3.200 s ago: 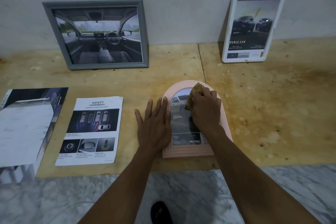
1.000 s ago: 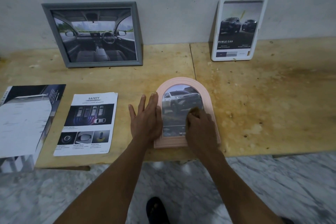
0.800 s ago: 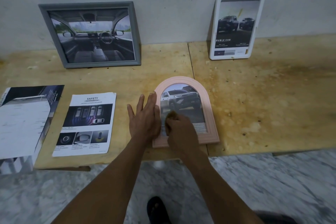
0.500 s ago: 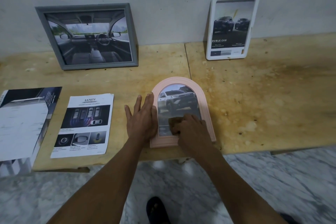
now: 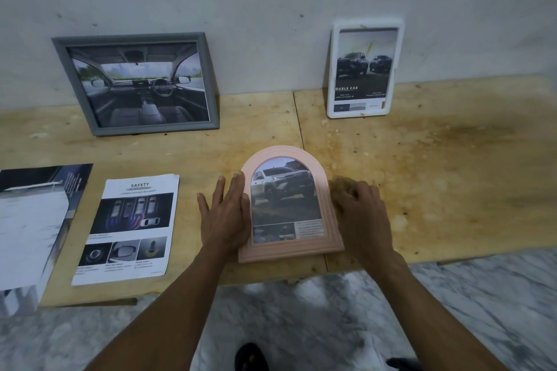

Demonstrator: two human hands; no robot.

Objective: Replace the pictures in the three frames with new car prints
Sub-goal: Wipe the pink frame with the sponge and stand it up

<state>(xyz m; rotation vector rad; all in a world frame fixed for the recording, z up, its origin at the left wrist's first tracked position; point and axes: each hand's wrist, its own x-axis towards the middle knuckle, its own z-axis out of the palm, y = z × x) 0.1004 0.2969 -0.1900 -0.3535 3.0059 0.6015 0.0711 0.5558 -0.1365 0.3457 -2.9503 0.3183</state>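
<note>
A pink arched frame lies flat near the table's front edge, holding a print of a white pickup. My left hand rests flat on the table against the frame's left side, fingers spread. My right hand sits just off the frame's right edge, closed on a brownish cloth. A grey frame with a car-interior print leans on the wall at back left. A white frame with a print of two dark trucks leans at back right.
A "SAFETY" leaflet lies left of my left hand. More car brochures overhang the wooden table at the far left. Below the table's front edge is a marble floor.
My right hand with the cloth slid across the frame's glass, then off to the right side. The whole pickup print now shows. My left hand stayed against the frame's left edge.
</note>
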